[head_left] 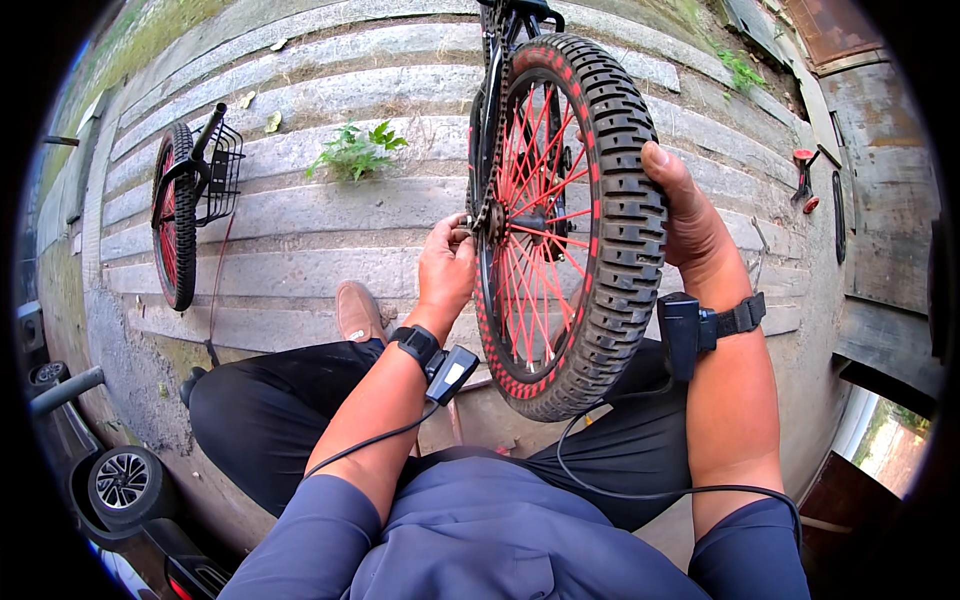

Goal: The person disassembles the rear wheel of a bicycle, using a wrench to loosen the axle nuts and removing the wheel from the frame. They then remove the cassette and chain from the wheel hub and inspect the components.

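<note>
Bicycle wheel (pixel 604 230) stands between left hand (pixel 446 268) and right hand (pixel 692 208).

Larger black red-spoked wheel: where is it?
In the head view, the wheel is right of centre, the left hand beside its hub, the right hand against its knobbly tyre.

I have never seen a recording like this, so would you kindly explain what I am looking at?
There is no machine here: a person works bare-handed, filmed by a wide fisheye camera worn on the head and looking down, so straight edges bend. The left hand is at the axle of a red-spoked bicycle wheel; whether it grips something small is unclear. The right hand is against the tyre. Black devices are strapped near the wrists. On the paved ground stand another wheel with a basket and a green plant.
</note>
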A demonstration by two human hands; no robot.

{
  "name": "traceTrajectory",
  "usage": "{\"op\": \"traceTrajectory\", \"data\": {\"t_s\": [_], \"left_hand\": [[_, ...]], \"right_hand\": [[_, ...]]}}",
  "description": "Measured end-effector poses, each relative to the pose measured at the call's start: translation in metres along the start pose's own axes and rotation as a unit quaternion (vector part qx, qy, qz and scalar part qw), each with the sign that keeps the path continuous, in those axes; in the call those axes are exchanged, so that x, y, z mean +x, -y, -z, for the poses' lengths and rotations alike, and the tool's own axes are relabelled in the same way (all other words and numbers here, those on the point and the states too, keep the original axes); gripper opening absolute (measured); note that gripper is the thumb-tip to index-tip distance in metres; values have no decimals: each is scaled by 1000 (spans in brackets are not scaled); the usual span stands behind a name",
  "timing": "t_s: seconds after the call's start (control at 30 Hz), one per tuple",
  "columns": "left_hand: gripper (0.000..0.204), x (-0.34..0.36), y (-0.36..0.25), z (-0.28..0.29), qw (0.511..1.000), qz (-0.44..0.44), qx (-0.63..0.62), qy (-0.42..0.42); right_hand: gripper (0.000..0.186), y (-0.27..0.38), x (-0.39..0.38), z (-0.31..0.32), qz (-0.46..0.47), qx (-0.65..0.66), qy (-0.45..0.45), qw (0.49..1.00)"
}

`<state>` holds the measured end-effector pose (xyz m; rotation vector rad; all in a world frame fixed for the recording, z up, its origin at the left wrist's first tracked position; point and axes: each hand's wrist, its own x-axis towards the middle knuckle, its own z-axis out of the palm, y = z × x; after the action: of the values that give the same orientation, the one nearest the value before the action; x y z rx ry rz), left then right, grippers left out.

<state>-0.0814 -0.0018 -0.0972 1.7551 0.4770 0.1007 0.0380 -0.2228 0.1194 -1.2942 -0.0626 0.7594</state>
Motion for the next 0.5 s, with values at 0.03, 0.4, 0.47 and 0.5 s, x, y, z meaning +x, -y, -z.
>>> {"op": "traceTrajectory", "data": {"t_s": [0.03, 0.4, 0.47, 0.5], "left_hand": [[35, 2, 1, 1, 1000, 10, -22, 10], [21, 11, -2, 9, 995, -85, 59, 15], [17, 8, 3, 14, 989, -112, 91, 23], [16, 4, 8, 16, 991, -102, 88, 29]], "right_hand": [[49, -1, 0, 1, -1, 0, -1, 1000], [46, 6, -2, -8, 6, 46, -21, 999], [46, 6, -1, -13, 8, 49, -41, 998], [46, 6, 0, -11, 6, 45, -36, 998]]}}
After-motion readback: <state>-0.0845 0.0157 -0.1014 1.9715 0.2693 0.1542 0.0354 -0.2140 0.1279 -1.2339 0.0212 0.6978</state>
